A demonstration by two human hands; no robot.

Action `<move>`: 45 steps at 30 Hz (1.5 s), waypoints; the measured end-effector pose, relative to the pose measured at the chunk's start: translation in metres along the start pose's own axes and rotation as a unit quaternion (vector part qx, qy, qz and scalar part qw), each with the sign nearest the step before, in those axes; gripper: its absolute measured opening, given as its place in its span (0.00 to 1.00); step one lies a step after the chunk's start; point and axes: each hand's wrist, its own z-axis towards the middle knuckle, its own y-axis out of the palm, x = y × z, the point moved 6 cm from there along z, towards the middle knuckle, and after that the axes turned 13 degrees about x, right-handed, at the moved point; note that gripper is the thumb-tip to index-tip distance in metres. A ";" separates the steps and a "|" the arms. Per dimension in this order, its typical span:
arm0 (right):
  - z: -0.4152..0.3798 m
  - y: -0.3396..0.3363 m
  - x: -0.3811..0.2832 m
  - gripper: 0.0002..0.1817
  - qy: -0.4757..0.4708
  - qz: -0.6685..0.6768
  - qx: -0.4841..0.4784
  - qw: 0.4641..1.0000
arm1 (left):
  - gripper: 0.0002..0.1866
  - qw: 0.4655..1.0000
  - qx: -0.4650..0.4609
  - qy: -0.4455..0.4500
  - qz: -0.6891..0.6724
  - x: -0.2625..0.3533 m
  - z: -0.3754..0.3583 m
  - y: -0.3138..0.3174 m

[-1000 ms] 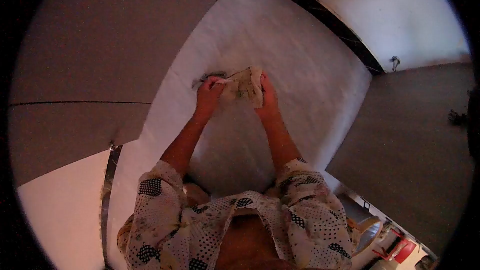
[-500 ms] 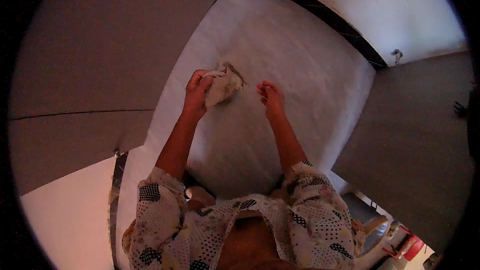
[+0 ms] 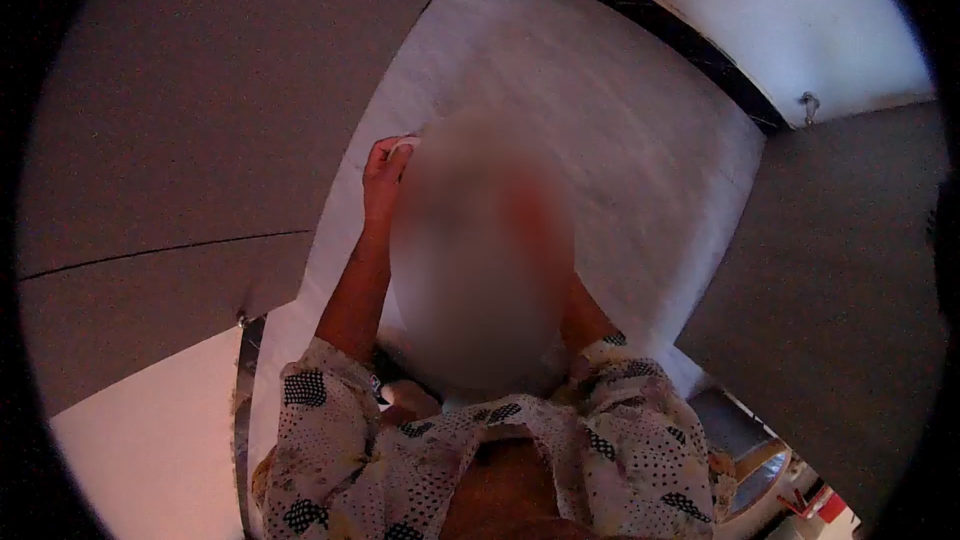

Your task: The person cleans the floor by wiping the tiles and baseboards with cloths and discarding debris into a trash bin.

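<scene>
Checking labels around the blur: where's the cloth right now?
Head view, left of centre: a pale edge of the cloth shows in the left hand, with the grey floor behind. The blurred patch hides the rest.

Pale marbled floor (image 3: 640, 160) | black skirting (image 3: 690, 40) | white wall (image 3: 790, 0) | dim light

Grey panel (image 3: 220, 110) here on the left, dark line (image 3: 165, 251) running across it, black strip (image 3: 650, 28) edging the white wall (image 3: 800, 20), red object (image 3: 829, 506) down at lower right
</scene>
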 end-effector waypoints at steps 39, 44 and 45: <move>0.206 -0.456 -0.047 0.17 -0.046 -0.745 0.349 0.567 | 0.33 0.464 0.107 0.425 0.770 0.009 0.088 -0.113; 0.239 -0.318 -0.100 0.19 -0.084 -0.635 0.439 0.630 | 0.36 0.563 0.097 0.352 0.741 -0.004 0.050 -0.069; 0.241 -0.299 -0.097 0.20 -0.092 -0.648 0.429 0.622 | 0.36 0.587 0.086 0.329 0.734 -0.009 0.038 -0.065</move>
